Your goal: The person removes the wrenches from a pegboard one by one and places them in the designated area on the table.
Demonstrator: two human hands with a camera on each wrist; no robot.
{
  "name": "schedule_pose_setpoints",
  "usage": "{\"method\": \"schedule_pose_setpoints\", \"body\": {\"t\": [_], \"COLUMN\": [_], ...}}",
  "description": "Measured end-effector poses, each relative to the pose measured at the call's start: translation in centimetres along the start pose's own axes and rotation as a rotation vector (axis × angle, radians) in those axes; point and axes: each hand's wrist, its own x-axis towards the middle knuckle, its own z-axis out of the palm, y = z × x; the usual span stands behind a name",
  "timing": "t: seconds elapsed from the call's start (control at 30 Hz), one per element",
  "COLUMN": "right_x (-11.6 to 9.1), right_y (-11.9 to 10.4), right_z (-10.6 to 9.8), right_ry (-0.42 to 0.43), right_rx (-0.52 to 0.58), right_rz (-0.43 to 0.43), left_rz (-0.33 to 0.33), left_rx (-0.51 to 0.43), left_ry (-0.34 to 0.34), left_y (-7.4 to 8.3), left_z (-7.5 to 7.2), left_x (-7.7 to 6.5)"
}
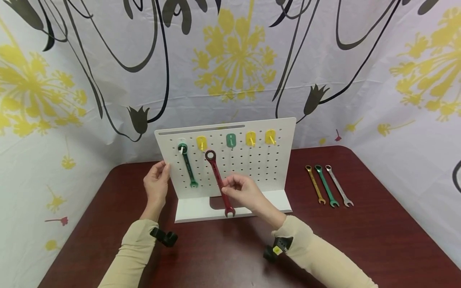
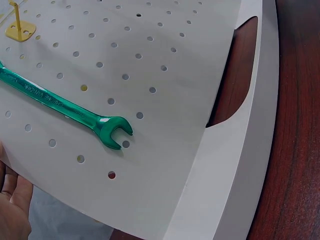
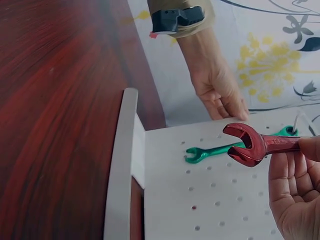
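Note:
My right hand (image 1: 245, 193) pinches a red combination wrench (image 1: 218, 176) by its shaft, ring end up, in front of the white pegboard (image 1: 248, 172). The ring end is just below the second hook from the left, a yellow hook (image 1: 202, 143). At the board's left edge, my left hand (image 1: 157, 182) grips the rim between thumb and fingers. A dark green wrench (image 1: 189, 166) hangs by its ring on the leftmost hook; its open end shows in the left wrist view.
To the right of the board, a gold wrench (image 1: 315, 185), a green wrench (image 1: 326, 186) and a silver wrench (image 1: 339, 186) lie on the dark red table (image 1: 374, 224). Farther right on the board are a green hook (image 1: 231, 140) and two yellow hooks (image 1: 251, 139). A patterned curtain (image 1: 230, 96) hangs behind.

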Motion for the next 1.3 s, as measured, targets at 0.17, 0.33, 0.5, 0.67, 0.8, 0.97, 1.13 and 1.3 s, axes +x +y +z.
{"method": "schedule_pose_setpoints", "body": {"t": [0.17, 0.33, 0.5, 0.67, 0.8, 0.97, 1.13, 1.3], "right_x": [-0.8, -1.6, -2.4, -3.3, -4.0, -4.9, -5.8, -6.7], "right_y": [0.7, 1.3, 1.9, 2.6, 3.2, 3.9, 4.1, 4.5], "right_z": [-1.1, -2.3, -3.7, -5.3, -6.8, -9.0, -11.0, -12.9], "right_ry": [0.004, 0.002, 0.001, 0.016, 0.015, 0.016, 0.018, 0.038], "right_rx": [-0.040, -0.069, -0.079, -0.106, -0.122, -0.165, -0.188, -0.205], "right_rz": [0.007, -0.008, -0.021, -0.036, -0.046, -0.035, 0.037, 0.069], "left_rz": [0.002, -0.003, -0.003, 0.002, 0.002, -0.003, 0.007, 0.008], "left_rx": [0.005, 0.023, 0.023, 0.026, 0.029, 0.029, 0.025, 0.024], "left_ry": [-0.002, -0.004, -0.009, -0.009, -0.012, -0.011, -0.005, -0.003], "left_y": [-0.1, -0.2, -0.2, -0.2, -0.2, -0.2, -0.1, 0.0], "left_z": [0.0, -0.1, -0.1, -0.1, -0.1, 0.0, 0.0, 0.0], "left_x": [0.0, -0.1, -0.1, -0.1, -0.1, -0.1, -0.1, -0.1]}}
